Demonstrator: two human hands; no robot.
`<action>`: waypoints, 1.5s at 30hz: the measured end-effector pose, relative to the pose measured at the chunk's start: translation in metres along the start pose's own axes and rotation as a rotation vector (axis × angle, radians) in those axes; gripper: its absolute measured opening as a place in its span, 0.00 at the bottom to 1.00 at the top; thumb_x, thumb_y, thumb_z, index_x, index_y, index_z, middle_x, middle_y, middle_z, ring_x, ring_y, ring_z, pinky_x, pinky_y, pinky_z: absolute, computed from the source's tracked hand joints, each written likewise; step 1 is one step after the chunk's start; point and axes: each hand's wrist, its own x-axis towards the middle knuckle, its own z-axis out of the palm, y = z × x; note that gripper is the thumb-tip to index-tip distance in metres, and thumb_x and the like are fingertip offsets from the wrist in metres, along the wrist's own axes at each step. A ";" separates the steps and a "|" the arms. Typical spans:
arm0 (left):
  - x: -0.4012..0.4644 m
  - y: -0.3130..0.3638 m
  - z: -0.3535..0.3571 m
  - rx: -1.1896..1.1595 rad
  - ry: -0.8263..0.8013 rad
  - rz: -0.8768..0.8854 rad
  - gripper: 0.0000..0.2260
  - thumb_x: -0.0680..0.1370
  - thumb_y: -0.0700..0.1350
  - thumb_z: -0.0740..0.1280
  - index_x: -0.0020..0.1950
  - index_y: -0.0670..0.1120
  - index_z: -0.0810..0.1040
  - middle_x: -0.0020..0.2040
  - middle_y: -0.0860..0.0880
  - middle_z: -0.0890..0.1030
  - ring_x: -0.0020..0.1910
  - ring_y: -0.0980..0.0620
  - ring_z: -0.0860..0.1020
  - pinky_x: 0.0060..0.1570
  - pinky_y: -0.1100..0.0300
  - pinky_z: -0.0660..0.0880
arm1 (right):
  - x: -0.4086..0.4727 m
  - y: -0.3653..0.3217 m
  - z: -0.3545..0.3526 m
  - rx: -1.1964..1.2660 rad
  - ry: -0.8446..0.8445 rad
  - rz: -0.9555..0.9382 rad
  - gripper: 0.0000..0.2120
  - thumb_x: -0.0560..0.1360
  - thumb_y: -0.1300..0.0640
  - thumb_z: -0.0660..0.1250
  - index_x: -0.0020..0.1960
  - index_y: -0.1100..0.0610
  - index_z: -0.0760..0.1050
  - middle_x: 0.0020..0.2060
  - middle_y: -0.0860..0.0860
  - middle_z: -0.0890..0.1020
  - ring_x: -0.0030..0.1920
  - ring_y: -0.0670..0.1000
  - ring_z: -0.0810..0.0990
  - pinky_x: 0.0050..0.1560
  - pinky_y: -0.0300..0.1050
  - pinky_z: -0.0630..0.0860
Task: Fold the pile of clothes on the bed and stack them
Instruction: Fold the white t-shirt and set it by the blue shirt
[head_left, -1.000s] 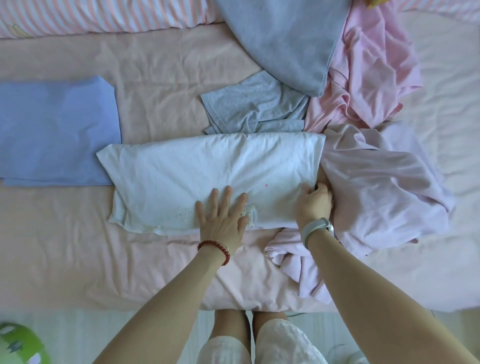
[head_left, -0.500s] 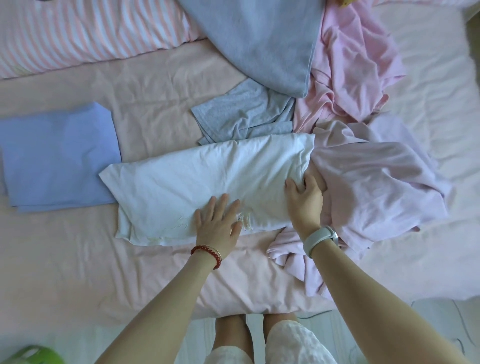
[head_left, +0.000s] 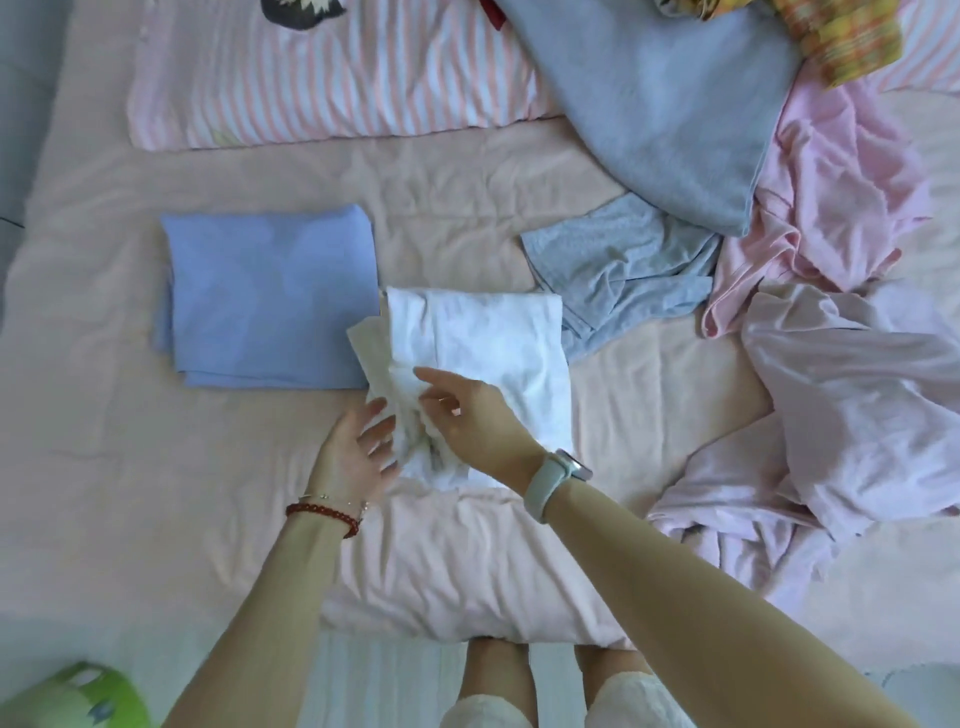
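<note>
A white garment (head_left: 498, 338) lies folded to about half its length in the middle of the bed (head_left: 156, 467). Its left edge touches a folded blue garment (head_left: 270, 296). My right hand (head_left: 467, 415) hovers over the white garment's lower left part, fingers stretched leftward and touching the cloth. My left hand (head_left: 358, 452) is spread beside that bunched corner, its fingertips against the fabric. Unfolded clothes lie to the right: a grey top (head_left: 623, 260), a grey-blue piece (head_left: 665, 104), a pink garment (head_left: 831, 182) and a lilac one (head_left: 857, 389).
A pink-striped pillow (head_left: 337, 78) runs along the far side of the bed. A yellow plaid cloth (head_left: 841, 31) sits at the top right. A green object (head_left: 78, 696) is on the floor at the lower left. My legs stand against the bed's near edge.
The right end of the white garment has been folded over to the left, halving its length. My right hand moved left with it, and my left hand shifted to the left edge.
</note>
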 end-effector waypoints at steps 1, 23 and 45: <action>0.004 0.000 -0.001 0.021 -0.010 -0.018 0.13 0.80 0.50 0.55 0.46 0.49 0.77 0.41 0.50 0.77 0.38 0.52 0.78 0.40 0.59 0.71 | 0.002 0.001 0.009 0.033 -0.010 0.016 0.17 0.78 0.65 0.58 0.66 0.60 0.72 0.55 0.57 0.81 0.55 0.55 0.79 0.60 0.41 0.71; 0.037 -0.010 -0.020 0.566 0.276 0.581 0.04 0.75 0.37 0.62 0.47 0.42 0.75 0.41 0.51 0.75 0.40 0.60 0.75 0.40 0.74 0.69 | -0.061 0.112 -0.001 -0.366 0.239 0.126 0.21 0.75 0.65 0.65 0.67 0.57 0.69 0.67 0.55 0.67 0.59 0.58 0.74 0.58 0.48 0.73; 0.049 -0.011 -0.017 0.868 0.454 0.383 0.11 0.79 0.38 0.57 0.59 0.40 0.73 0.55 0.44 0.78 0.55 0.44 0.74 0.48 0.60 0.66 | -0.062 0.125 -0.002 -0.645 0.508 -0.029 0.11 0.70 0.58 0.57 0.42 0.58 0.78 0.38 0.53 0.78 0.39 0.55 0.76 0.41 0.45 0.65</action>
